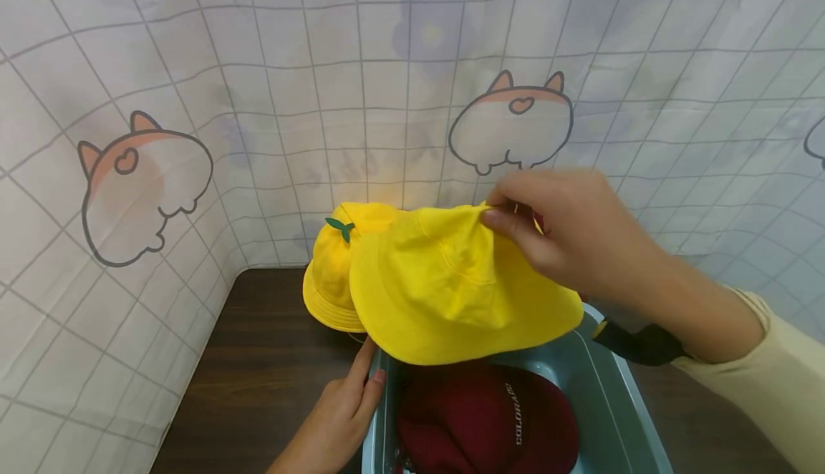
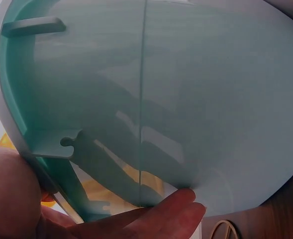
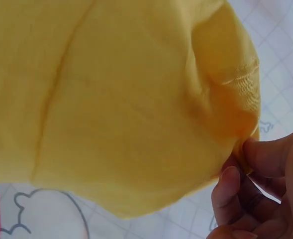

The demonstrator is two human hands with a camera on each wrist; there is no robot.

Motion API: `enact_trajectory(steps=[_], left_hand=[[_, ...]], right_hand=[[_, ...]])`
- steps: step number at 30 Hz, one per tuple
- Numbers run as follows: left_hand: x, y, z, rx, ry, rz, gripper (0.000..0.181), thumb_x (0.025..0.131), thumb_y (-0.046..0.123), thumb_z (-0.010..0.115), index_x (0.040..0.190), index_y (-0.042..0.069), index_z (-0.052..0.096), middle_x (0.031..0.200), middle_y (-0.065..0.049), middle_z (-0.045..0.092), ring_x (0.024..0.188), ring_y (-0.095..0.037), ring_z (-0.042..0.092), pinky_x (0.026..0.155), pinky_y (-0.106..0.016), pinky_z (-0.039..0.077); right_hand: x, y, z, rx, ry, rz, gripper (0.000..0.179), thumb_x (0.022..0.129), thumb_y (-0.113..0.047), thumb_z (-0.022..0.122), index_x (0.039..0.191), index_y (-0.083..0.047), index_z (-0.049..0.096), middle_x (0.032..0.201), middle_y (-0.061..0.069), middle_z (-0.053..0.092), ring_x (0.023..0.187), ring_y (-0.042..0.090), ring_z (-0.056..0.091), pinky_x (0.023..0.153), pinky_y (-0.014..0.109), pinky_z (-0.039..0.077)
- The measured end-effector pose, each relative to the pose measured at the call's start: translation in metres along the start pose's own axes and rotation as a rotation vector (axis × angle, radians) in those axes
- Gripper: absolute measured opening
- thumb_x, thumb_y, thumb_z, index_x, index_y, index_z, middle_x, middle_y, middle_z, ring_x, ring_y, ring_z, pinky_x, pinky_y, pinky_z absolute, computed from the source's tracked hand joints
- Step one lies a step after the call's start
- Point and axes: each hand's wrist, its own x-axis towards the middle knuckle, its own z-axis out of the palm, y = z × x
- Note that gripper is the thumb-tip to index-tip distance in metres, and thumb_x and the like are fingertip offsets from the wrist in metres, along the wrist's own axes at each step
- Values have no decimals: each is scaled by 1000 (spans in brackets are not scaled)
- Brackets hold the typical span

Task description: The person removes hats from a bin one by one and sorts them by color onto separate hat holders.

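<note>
My right hand [image 1: 573,227] pinches the crown of a yellow bucket hat [image 1: 445,281] between thumb and fingers. The hat hangs brim down over the far end of a blue-green plastic tub [image 1: 612,381]. In the right wrist view, the pinched cloth [image 3: 243,149] is gathered into folds. My left hand [image 1: 338,409] grips the tub's left rim, fingers along the outer wall [image 2: 211,109]. A maroon cap [image 1: 470,417] lettered "COLORADO" lies inside the tub. Behind the held hat, a second yellow hat [image 1: 331,281] with a green sprout [image 1: 341,228] is partly hidden.
The tub stands on a dark wood table [image 1: 251,359]. A white grid-patterned curtain [image 1: 290,102] with cartoon corgi prints closes off the back and sides. Something dark red [image 1: 538,220] shows behind my right hand. A dark band [image 1: 638,344] circles my right wrist.
</note>
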Motion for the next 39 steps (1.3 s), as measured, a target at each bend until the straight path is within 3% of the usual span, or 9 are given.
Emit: enact_trajectory(steps=[4, 8, 12, 16, 19, 25, 29, 34, 39], left_hand=[[0, 0, -1, 7, 3, 5, 61, 112, 39, 36, 166, 20, 13, 58, 13, 35, 66, -5, 53, 79, -37, 51], [1, 1, -2, -9, -11, -11, 61, 112, 40, 35, 166, 22, 11, 58, 12, 35, 59, -5, 50, 75, -34, 48], [0, 1, -2, -2, 8, -9, 61, 112, 39, 37, 166, 26, 12, 60, 11, 40, 69, -4, 57, 79, -37, 52], [-1, 1, -1, -20, 22, 3, 61, 111, 40, 38, 166, 27, 13, 91, -2, 71, 88, -9, 68, 90, -47, 56], [-1, 0, 0, -33, 31, -3, 61, 111, 40, 39, 165, 25, 16, 124, -15, 70, 98, -16, 71, 94, -51, 55], [-2, 0, 0, -33, 46, -8, 61, 111, 40, 42, 165, 27, 17, 126, -14, 70, 96, -15, 71, 92, -47, 57], [-1, -1, -1, -73, 6, -24, 62, 110, 41, 41, 165, 27, 15, 127, -16, 69, 90, -12, 71, 89, -46, 58], [0, -1, -1, -111, -26, -54, 64, 110, 41, 42, 166, 25, 14, 135, -18, 65, 93, -13, 72, 91, -49, 57], [1, -1, 0, -83, -17, -58, 65, 110, 42, 42, 166, 24, 15, 131, -15, 68, 93, -13, 72, 92, -50, 56]], right_hand=[[19, 2, 3, -25, 20, 5, 7, 95, -13, 72, 89, -12, 70, 76, -2, 65, 65, 13, 51, 60, 30, 44], [37, 3, 9, -17, 36, 13, 10, 98, -16, 69, 92, -8, 70, 81, 2, 69, 71, 17, 56, 66, 32, 48], [56, 6, 16, 18, 66, 2, 14, 99, -17, 67, 93, -5, 70, 84, 5, 71, 75, 21, 59, 71, 33, 50], [74, 9, 25, 39, 75, 2, 16, 101, -18, 65, 95, -4, 70, 84, 6, 71, 73, 22, 58, 71, 33, 49], [85, 10, 34, 55, 66, 24, 18, 102, -21, 64, 97, -5, 69, 83, 6, 69, 69, 21, 55, 68, 31, 47], [103, 14, 58, 111, 8, 80, 18, 102, -26, 64, 99, -10, 71, 87, 2, 69, 72, 19, 53, 70, 27, 46], [111, 18, 77, 133, -57, 127, 17, 102, -27, 63, 101, -12, 71, 90, 0, 70, 75, 18, 54, 72, 27, 47], [115, 24, 99, 152, -108, 171, 17, 102, -28, 63, 103, -13, 71, 92, -1, 71, 80, 17, 57, 76, 27, 50], [116, 28, 119, 153, -144, 175, 17, 103, -29, 62, 103, -14, 70, 92, -2, 71, 81, 16, 57, 77, 27, 49]])
